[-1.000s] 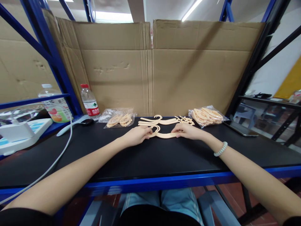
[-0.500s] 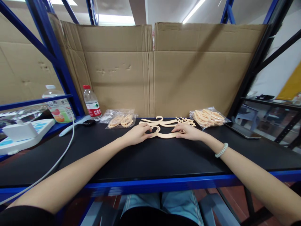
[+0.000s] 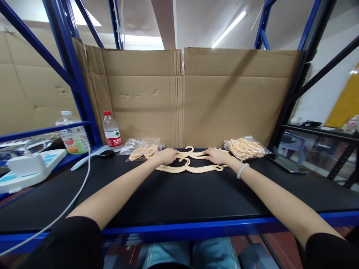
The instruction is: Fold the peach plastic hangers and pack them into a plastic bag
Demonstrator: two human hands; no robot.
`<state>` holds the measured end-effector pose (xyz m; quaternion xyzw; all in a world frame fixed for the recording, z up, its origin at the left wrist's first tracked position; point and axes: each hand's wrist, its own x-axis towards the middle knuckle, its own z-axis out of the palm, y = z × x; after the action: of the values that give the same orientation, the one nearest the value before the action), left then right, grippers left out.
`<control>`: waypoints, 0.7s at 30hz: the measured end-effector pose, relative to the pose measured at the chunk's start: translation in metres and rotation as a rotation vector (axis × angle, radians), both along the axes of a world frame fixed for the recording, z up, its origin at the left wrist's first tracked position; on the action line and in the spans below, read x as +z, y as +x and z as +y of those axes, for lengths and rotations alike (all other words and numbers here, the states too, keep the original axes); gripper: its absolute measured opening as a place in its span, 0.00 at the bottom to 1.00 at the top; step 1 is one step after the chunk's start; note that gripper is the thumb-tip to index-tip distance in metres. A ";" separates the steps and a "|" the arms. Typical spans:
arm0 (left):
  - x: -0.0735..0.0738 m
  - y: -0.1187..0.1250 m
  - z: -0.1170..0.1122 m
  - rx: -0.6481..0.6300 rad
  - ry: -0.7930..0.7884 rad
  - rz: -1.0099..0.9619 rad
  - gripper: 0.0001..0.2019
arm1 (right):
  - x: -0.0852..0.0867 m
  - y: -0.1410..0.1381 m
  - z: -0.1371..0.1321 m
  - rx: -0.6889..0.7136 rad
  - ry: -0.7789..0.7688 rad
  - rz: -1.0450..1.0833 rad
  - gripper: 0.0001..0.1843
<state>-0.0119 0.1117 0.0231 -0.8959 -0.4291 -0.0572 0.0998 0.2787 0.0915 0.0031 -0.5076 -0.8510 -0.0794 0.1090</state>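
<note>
Two cream clothes hangers lie one behind the other on the black tabletop, hooks pointing away from me. My left hand (image 3: 168,156) closes its fingertips on the left arm of the far hanger (image 3: 198,154). At that hanger's right arm, my right hand (image 3: 217,156) pinches it with thumb and fingers. The near hanger (image 3: 174,170) lies flat just below both hands, held by neither. Small cream pieces beyond my right hand are mostly hidden by it.
Clear bags of cream parts lie at the left (image 3: 144,150) and right (image 3: 246,147). A red-capped water bottle (image 3: 112,132), a power strip (image 3: 53,160) with a white cable, and a phone-like dark slab (image 3: 286,163) stand around. Cardboard (image 3: 146,101) walls the back.
Both hands have let go of the near hanger and moved away from me to the far one. The near hanger now lies free. The camera view has tilted up.
</note>
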 end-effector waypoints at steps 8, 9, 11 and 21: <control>-0.008 0.003 0.001 -0.028 0.112 0.000 0.12 | -0.009 -0.003 -0.001 -0.039 0.033 -0.017 0.15; -0.007 0.004 -0.001 -0.042 0.123 -0.001 0.12 | -0.008 -0.003 -0.002 -0.037 0.038 -0.014 0.14; -0.007 0.005 -0.006 -0.070 0.138 0.006 0.12 | -0.007 -0.005 -0.005 -0.030 0.054 -0.003 0.13; -0.008 0.012 -0.015 -0.060 0.161 -0.004 0.09 | -0.005 -0.016 -0.010 0.011 0.105 0.086 0.04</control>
<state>0.0003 0.0967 0.0146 -0.8973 -0.3964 -0.0963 0.1686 0.2628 0.0815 -0.0019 -0.4992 -0.8430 -0.1014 0.1725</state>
